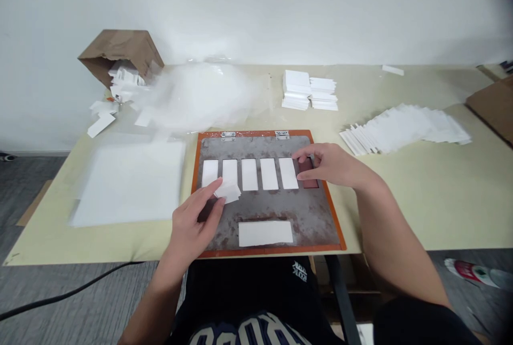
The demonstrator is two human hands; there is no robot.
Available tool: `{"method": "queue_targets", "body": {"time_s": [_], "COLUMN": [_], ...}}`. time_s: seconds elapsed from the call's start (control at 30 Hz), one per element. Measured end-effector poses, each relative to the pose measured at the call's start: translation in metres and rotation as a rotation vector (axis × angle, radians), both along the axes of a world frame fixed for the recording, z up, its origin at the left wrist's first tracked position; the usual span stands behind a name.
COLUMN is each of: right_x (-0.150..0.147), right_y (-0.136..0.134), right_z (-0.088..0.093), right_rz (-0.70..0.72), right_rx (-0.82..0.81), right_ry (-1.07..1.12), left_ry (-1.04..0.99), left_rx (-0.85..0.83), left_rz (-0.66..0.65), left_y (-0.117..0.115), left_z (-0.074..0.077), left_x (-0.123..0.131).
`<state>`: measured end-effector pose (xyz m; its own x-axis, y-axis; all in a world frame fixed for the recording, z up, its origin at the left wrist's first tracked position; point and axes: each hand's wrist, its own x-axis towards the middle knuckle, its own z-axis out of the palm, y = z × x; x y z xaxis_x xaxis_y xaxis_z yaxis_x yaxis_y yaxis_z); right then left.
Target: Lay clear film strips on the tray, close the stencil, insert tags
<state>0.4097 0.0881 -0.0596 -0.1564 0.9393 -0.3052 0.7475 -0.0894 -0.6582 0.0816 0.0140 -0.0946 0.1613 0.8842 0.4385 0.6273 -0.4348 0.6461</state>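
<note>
A hinged metal plate [264, 208] with an orange border lies on the table in front of me. Along its row of rectangular slots, several are filled with white cards [249, 175]. The far-right slot [309, 178] shows a dark red bottom. My left hand [196, 219] pinches a small fanned stack of white cards [228, 192] over the left part of the plate, partly covering the cards there. My right hand [331, 166] reaches over the far-right slot with thumb and fingers apart, fingertips at the right edge of the neighbouring white card [288, 173].
A white strip [265, 233] lies near the plate's front edge. Translucent sheets [132, 182] are stacked at left, with crumpled clear plastic [200, 93] behind. A tipped cardboard box [124, 51] spills white pieces. Card stacks [296, 88] stand at the back; fanned cards [409, 125] lie right.
</note>
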Motion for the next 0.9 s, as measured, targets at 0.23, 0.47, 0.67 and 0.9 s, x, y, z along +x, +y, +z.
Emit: {"method": "queue_targets", "body": {"time_s": [0.23, 0.47, 0.67, 0.9], "right_x": [0.003, -0.048, -0.092, -0.095], "right_y": [-0.001, -0.02, -0.042, -0.042], "right_z": [-0.002, 0.003, -0.003, -0.009], "right_rz": [0.048, 0.414, 0.548, 0.541], "right_rx": [0.124, 0.762, 1.103, 1.107], "right_ry": [0.024, 0.27, -0.157, -0.248], "left_ry": [0.022, 0.11, 0.08, 0.055], "left_rx": [0.034, 0.141, 0.118, 0.073], "left_rz": [-0.009, -0.068, -0.081, -0.101], "left_y": [0.001, 0.003, 0.003, 0.002], "left_z": [0.001, 0.009, 0.01, 0.01], "left_x": [0.002, 0.01, 0.01, 0.007]}}
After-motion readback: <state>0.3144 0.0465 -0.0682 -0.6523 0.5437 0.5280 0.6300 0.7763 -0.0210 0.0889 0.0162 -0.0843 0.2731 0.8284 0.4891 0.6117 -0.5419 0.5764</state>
